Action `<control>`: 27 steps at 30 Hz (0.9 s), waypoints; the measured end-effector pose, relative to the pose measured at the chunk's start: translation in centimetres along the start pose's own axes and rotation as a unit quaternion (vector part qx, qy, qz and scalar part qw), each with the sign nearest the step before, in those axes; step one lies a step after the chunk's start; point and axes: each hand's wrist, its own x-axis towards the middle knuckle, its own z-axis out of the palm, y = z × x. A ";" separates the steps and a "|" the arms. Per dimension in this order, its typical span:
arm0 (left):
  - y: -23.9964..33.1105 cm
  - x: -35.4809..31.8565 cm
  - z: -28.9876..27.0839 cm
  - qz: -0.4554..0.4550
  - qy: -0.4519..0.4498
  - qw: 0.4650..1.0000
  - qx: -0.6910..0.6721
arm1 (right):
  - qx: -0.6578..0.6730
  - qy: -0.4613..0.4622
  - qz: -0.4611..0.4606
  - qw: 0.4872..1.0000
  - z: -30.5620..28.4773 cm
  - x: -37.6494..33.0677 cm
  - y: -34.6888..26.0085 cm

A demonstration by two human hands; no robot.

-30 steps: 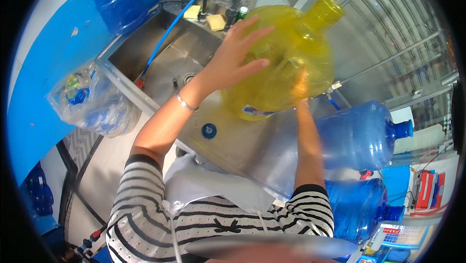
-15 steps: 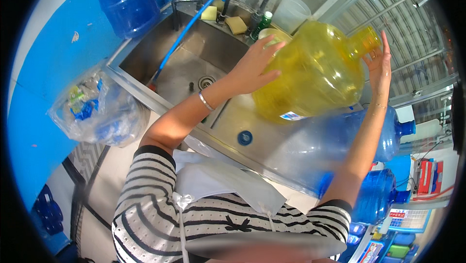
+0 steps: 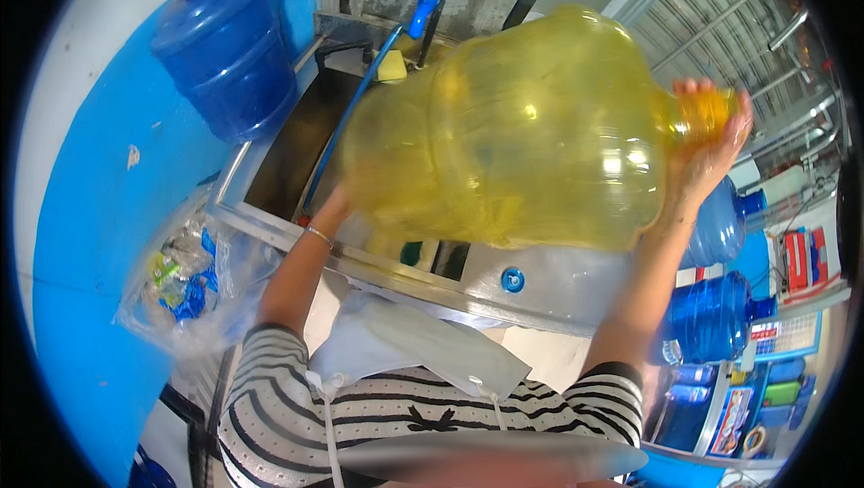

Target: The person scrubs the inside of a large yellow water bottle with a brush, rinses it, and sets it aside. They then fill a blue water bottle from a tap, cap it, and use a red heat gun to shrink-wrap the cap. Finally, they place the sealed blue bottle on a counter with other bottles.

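Observation:
A large yellow see-through water jug [image 3: 549, 128] lies on its side in the air between my arms, its neck toward the right. My right hand [image 3: 715, 153] is wrapped round the neck from below and behind, fingertips showing over the far side. My left hand [image 3: 338, 204] reaches to the jug's base end at the left; its fingers are hidden behind the yellow plastic, so their grip does not show. Beneath the jug are the steel sink [image 3: 256, 204] and its counter, where a small round blue cap [image 3: 513, 280] lies.
A blue jug [image 3: 229, 56] stands at the sink's far left corner. A blue hose [image 3: 353, 119] runs into the basin near a yellow sponge [image 3: 392, 66]. More blue jugs [image 3: 711, 312] are at the right. A clear bag of waste [image 3: 184, 276] hangs at the left.
The yellow jug has moved left over the sink and tipped closer to level. My left hand has gone from its upper side to its base end; my right hand has closed round the neck.

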 end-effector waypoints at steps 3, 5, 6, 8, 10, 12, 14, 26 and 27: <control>1.6 -2.8 -1.1 0.011 0.012 1.000 -0.005 | -0.108 0.206 0.166 0.958 -5.8 -6.8 3.2; 3.4 -3.9 -0.5 0.024 0.019 0.999 0.042 | -0.162 0.320 0.248 0.900 -9.0 -13.7 8.3; 4.8 -3.8 0.2 0.030 0.027 0.996 0.074 | -0.126 0.346 0.351 0.861 -10.4 -16.7 10.0; 8.2 -4.7 0.9 0.049 0.040 0.991 0.119 | -0.006 0.316 0.370 0.874 -13.1 -18.9 11.7; 10.8 -7.0 -0.1 0.084 0.041 0.987 0.129 | 0.072 0.214 0.271 0.936 -13.5 -20.0 11.8; 11.9 -7.2 0.2 0.100 0.047 0.985 0.133 | 0.085 0.283 0.285 0.912 -12.5 -19.3 10.7; 12.2 -7.0 0.5 0.105 0.060 0.983 0.141 | 0.084 0.324 0.271 0.902 -9.6 -19.7 11.3; 11.2 -9.5 0.0 0.088 0.120 0.973 0.174 | -0.040 0.296 0.338 0.893 -8.4 -19.2 11.1; 11.2 -9.5 -0.1 0.077 0.126 0.973 0.178 | -0.054 0.307 0.410 0.857 -8.1 -19.2 10.8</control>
